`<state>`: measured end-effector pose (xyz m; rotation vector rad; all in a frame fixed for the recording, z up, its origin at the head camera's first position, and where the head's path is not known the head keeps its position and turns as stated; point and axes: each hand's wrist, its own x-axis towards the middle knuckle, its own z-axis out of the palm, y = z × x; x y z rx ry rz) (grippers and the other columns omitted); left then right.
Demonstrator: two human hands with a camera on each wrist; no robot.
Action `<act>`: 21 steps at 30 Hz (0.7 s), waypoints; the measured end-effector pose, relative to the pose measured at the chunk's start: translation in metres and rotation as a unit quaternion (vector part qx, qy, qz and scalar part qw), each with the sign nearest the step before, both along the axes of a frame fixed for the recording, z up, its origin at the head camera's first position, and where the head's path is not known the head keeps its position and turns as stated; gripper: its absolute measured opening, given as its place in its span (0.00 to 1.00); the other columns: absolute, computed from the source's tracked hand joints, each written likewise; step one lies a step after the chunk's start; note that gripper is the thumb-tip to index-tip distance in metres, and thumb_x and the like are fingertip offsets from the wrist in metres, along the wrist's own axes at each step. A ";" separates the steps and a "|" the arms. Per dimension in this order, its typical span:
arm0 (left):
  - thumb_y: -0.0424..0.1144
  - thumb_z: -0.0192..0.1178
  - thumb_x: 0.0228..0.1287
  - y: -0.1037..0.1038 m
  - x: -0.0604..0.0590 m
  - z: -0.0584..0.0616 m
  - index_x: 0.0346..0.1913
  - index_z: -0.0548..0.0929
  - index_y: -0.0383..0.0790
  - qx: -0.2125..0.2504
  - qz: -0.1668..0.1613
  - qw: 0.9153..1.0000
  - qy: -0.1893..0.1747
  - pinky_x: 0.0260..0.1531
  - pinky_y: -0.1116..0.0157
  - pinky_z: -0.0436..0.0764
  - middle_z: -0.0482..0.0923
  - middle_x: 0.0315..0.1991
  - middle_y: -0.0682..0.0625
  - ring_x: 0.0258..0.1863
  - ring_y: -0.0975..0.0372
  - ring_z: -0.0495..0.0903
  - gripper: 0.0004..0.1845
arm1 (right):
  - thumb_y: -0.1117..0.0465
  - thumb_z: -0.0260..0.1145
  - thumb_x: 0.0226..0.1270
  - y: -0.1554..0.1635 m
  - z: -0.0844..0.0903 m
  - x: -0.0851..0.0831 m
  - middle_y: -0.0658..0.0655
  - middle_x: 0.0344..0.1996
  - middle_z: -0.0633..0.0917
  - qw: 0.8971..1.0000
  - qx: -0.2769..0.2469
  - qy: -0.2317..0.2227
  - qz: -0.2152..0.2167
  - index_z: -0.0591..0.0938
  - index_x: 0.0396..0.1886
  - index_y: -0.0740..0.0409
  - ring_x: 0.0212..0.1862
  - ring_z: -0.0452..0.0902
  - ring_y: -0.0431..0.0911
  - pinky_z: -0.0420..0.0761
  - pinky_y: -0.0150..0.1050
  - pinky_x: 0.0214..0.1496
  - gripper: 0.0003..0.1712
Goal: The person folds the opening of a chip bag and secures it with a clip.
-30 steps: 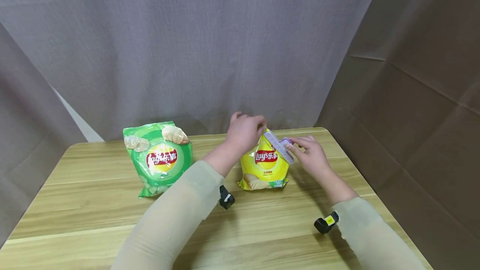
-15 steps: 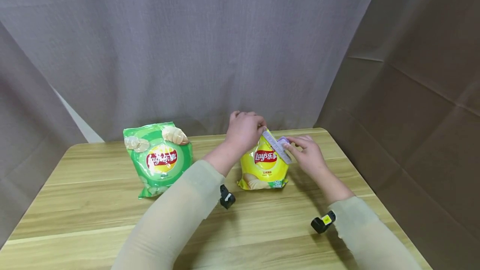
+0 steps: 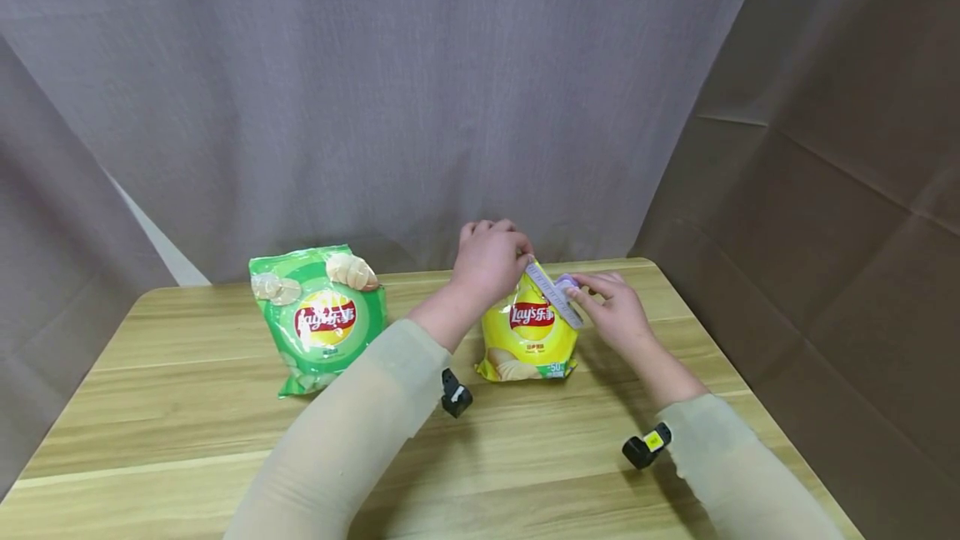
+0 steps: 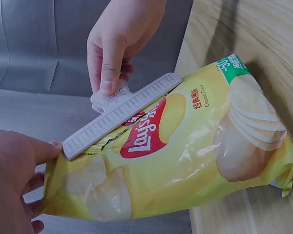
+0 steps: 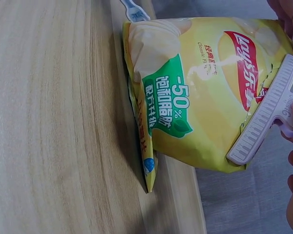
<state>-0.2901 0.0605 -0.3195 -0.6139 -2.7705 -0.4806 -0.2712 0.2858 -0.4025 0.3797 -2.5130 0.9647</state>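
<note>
A yellow bag of potato chips [image 3: 528, 344] stands on the table, its top leaning to the right. My left hand [image 3: 487, 261] pinches the bag's upper left corner between thumb and fingers. Across the bag's slanted top edge lies a long pale purple bag clip [image 4: 136, 103]. My right hand [image 3: 617, 311] pinches the clip's handle between thumb and fingers. In the left wrist view the left thumb tip is at the clip's near end. The right wrist view shows the clip's bar on the front of the bag [image 5: 200, 107]; its back side is hidden.
A green bag of chips [image 3: 322, 340] sits upright on the wooden table [image 3: 165, 390], left of the left forearm. Behind the yellow bag, a light blue plastic thing [image 5: 136, 11] shows partly. Grey curtains [image 3: 375, 107] hang behind, with a brown one [image 3: 847, 232] at right.
My right hand and the clip have shifted slightly left and up along the bag's top edge, mostly in the first half second. The left hand stays on the corner.
</note>
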 end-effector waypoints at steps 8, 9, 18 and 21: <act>0.52 0.57 0.72 0.000 -0.001 -0.001 0.44 0.87 0.58 -0.001 0.004 1.000 0.008 0.68 0.52 0.58 0.79 0.56 0.58 0.61 0.57 0.70 0.09 | 0.54 0.67 0.70 0.000 -0.003 -0.002 0.61 0.50 0.85 0.999 -0.016 -0.027 0.005 0.82 0.59 0.61 0.49 0.74 0.54 0.74 0.55 0.51 0.22; 0.52 0.57 0.72 0.000 -0.001 -0.002 0.44 0.87 0.58 0.000 0.004 1.000 0.010 0.68 0.51 0.58 0.79 0.56 0.58 0.61 0.57 0.70 0.09 | 0.54 0.66 0.70 0.000 -0.003 -0.002 0.61 0.49 0.84 0.999 -0.018 -0.029 0.006 0.82 0.59 0.61 0.49 0.74 0.54 0.73 0.55 0.52 0.22; 0.54 0.56 0.72 -0.001 -0.003 -0.003 0.46 0.86 0.60 -0.009 0.013 1.000 0.012 0.68 0.51 0.58 0.77 0.59 0.57 0.63 0.56 0.67 0.10 | 0.56 0.66 0.71 -0.001 -0.004 -0.004 0.61 0.46 0.84 0.999 -0.032 -0.025 0.016 0.81 0.59 0.63 0.50 0.75 0.54 0.72 0.54 0.54 0.22; 0.54 0.56 0.72 -0.001 -0.003 -0.004 0.46 0.86 0.60 -0.009 0.016 1.000 0.013 0.68 0.51 0.58 0.77 0.58 0.57 0.63 0.56 0.67 0.10 | 0.57 0.66 0.71 -0.002 -0.003 -0.006 0.61 0.46 0.83 0.999 -0.036 -0.023 0.018 0.80 0.60 0.64 0.50 0.75 0.54 0.71 0.53 0.54 0.22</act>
